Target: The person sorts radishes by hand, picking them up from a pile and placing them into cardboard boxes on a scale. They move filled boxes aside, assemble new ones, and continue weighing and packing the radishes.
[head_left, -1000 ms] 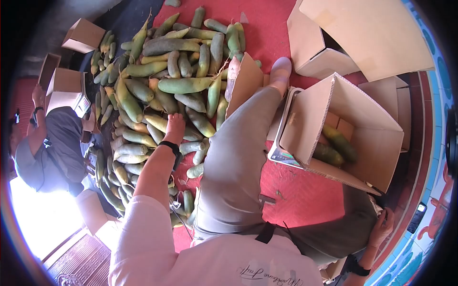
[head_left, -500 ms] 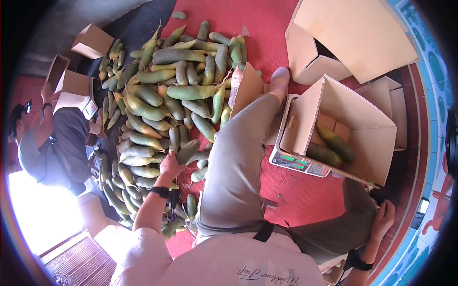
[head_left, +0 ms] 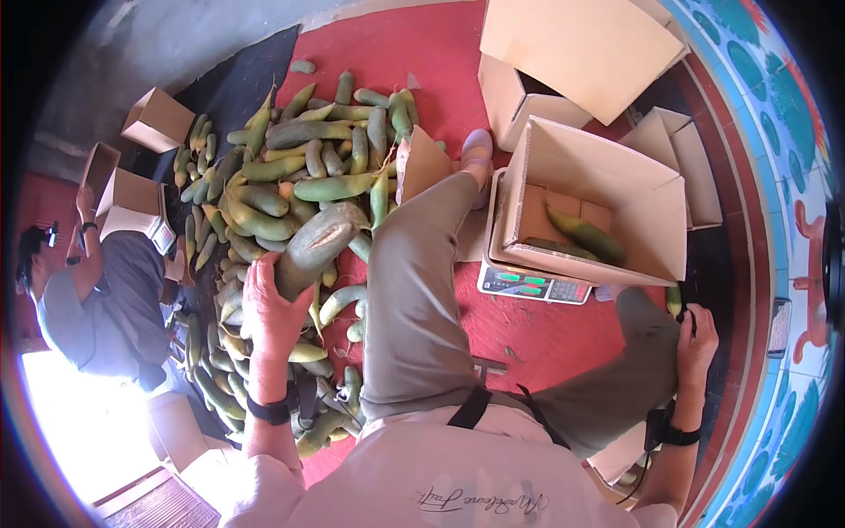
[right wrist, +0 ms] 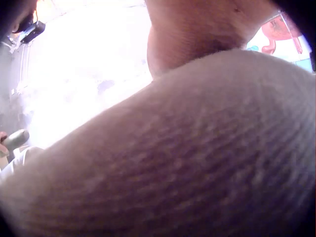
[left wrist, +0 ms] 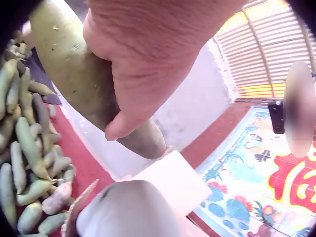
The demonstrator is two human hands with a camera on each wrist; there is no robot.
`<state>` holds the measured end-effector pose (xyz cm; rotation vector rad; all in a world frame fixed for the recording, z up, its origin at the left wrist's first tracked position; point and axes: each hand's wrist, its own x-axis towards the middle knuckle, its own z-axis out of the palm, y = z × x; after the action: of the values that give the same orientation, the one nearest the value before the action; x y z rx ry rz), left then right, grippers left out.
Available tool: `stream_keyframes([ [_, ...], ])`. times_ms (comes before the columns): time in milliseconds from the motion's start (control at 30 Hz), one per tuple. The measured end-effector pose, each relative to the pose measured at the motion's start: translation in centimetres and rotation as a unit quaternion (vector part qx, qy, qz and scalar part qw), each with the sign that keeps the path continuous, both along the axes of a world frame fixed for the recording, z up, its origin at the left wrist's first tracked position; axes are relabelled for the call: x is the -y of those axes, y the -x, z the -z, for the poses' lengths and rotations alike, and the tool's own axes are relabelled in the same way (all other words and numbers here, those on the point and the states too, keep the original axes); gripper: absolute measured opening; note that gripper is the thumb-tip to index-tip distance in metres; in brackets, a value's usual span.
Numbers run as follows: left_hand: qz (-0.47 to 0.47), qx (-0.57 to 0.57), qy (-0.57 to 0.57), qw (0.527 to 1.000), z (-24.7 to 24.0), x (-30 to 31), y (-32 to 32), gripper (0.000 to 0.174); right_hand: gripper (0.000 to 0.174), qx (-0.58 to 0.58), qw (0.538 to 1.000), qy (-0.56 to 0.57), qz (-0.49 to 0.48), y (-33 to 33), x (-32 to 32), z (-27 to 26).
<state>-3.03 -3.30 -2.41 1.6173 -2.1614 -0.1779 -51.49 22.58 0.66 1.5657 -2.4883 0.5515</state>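
Observation:
My left hand [head_left: 273, 304] grips a large green radish [head_left: 321, 242], thumb and fingers spread round its lower end, above the pile. Its upward side carries a pale lengthwise crack. In the left wrist view the thumb presses along the smooth skin of the same radish [left wrist: 74, 64]. Below lies a heap of green radishes [head_left: 255, 198], some yellowish, several with thin root tails. My right hand [head_left: 695, 352] rests by my right knee, fingers loosely curled; in the right wrist view the trouser cloth [right wrist: 187, 148] hides its fingers. A green radish tip [head_left: 673, 301] shows just beyond that knee.
An open cardboard box [head_left: 656, 202] holding two radishes stands on a digital scale [head_left: 528, 283] with lit green digits. More boxes [head_left: 576, 48] stand behind it. At left another person [head_left: 97, 290] works beside a box on a scale. My left leg stretches between heap and box.
My left hand has taken a radish from the heap and raised it toward my head, turning its cracked side up. The scale's display has come into fuller view. My right hand stays by the knee.

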Motion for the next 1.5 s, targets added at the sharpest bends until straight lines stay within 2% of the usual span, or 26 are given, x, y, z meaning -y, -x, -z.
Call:
stream_keyframes([
  [67,0.011,0.003,0.015,1.000,-2.6,-0.8,1.8,0.058,0.013,0.023,1.000,0.013,-0.016,-1.2,0.6,-0.7],
  [100,0.051,0.018,0.043,0.998,-3.8,-1.4,2.7,0.059,0.013,0.023,0.999,0.017,-0.014,-2.4,1.3,-1.4],
  [233,0.234,0.024,0.095,0.967,-7.0,-3.4,6.6,0.062,0.021,0.145,0.985,0.057,-0.078,-8.3,3.8,-4.5],
  [300,0.307,0.029,0.096,0.946,-7.4,-4.7,8.7,0.064,0.031,0.265,0.951,0.046,-0.152,-10.7,4.6,-4.9],
  [467,0.443,0.046,0.113,0.888,-6.4,-6.9,12.8,0.069,0.068,0.407,0.863,-0.050,-0.294,-14.0,5.7,-4.3],
  [567,0.468,0.030,0.135,0.873,-5.0,-7.3,14.5,0.065,0.070,0.407,0.868,-0.071,-0.276,-14.3,5.3,-3.1],
  [633,0.467,0.015,0.124,0.876,-4.6,-7.4,15.3,0.065,0.069,0.421,0.866,-0.066,-0.261,-13.6,4.6,-2.5],
  [700,0.469,-0.002,0.113,0.876,-4.7,-7.0,15.7,0.064,0.065,0.444,0.873,-0.016,-0.203,-12.8,4.2,-2.5],
  [767,0.421,-0.043,0.140,0.895,-4.9,-6.4,16.2,0.063,0.061,0.466,0.868,0.029,-0.169,-11.2,3.8,-2.3],
  [867,0.350,-0.033,0.097,0.931,-3.9,-4.2,15.0,0.068,0.057,0.505,0.854,0.086,-0.090,-9.2,3.7,-3.6],
  [900,0.326,-0.025,0.090,0.941,-3.1,-3.4,14.5,0.070,0.056,0.424,0.896,0.089,-0.098,-7.6,3.6,-3.2],
  [967,0.284,-0.013,0.066,0.956,-1.5,-2.0,13.7,0.072,0.052,0.442,0.891,0.093,-0.038,-6.4,4.1,-4.5],
  [1033,0.262,0.024,0.058,0.963,0.1,-1.2,13.0,0.073,0.049,0.381,0.920,0.083,-0.046,-3.5,4.5,-3.7],
  [1100,0.270,0.039,0.063,0.960,1.6,-0.6,12.6,0.073,0.046,0.371,0.924,0.082,-0.036,-1.7,5.5,-3.0],
  [1167,0.275,0.041,0.058,0.959,2.6,-0.5,12.5,0.072,0.043,0.342,0.939,0.033,0.003,0.3,6.5,-1.9],
  [1233,0.274,0.036,0.073,0.958,2.7,-0.4,12.5,0.071,0.043,0.332,0.943,0.037,0.003,1.9,7.5,0.5],
  [1300,0.271,0.036,0.066,0.960,2.9,-0.3,12.5,0.071,0.046,0.211,0.976,-0.061,0.006,2.7,8.8,1.4],
  [1367,0.272,0.036,0.071,0.959,3.1,-0.1,12.3,0.071,0.048,0.243,0.964,-0.105,0.032,2.6,10.4,1.8],
  [1433,0.268,0.037,0.066,0.961,3.1,0.0,12.3,0.071,0.047,0.241,0.954,-0.175,0.017,2.9,11.8,3.5],
  [1500,0.262,0.027,0.068,0.962,3.2,0.1,12.3,0.069,0.047,0.241,0.951,-0.192,-0.014,3.6,12.8,5.8],
])
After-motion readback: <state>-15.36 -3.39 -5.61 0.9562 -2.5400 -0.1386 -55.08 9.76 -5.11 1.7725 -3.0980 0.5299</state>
